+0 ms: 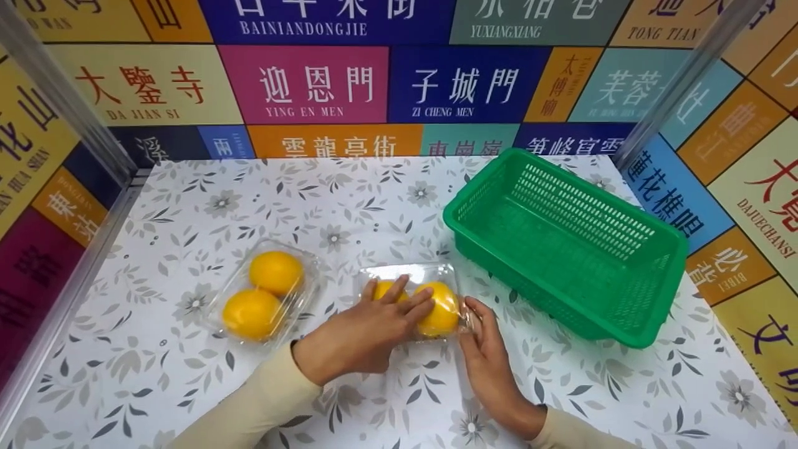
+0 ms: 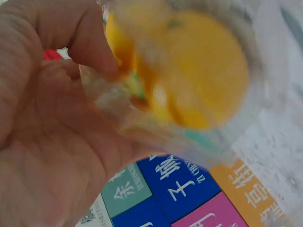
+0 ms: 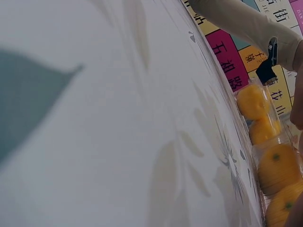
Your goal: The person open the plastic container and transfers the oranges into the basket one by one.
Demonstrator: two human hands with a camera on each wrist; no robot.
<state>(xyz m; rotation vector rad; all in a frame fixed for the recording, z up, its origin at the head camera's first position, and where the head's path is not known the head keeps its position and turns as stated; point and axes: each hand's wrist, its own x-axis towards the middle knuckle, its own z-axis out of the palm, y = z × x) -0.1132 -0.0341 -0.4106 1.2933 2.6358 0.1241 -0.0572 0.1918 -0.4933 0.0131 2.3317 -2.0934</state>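
Note:
Between the hands, a clear plastic clamshell box (image 1: 408, 272) holding two oranges (image 1: 438, 310) rests on the table. My left hand (image 1: 368, 330) reaches over it from the near left, fingers spread across its top. In the left wrist view the left thumb (image 2: 94, 47) bears on the plastic edge while the fingers lie along the other side; this view is blurred. At the box's right end, my right hand (image 1: 492, 368) pinches the plastic edge between thumb and fingers. A second clear clamshell box (image 1: 299, 299) with two oranges (image 1: 276, 273) sits to the left, apart from both hands.
A green plastic basket (image 1: 561, 268) with slotted sides stands at the right, beyond the right hand. The table has a white floral cover (image 1: 336, 206). Panels with printed characters (image 1: 305, 84) wall off the back and both sides.

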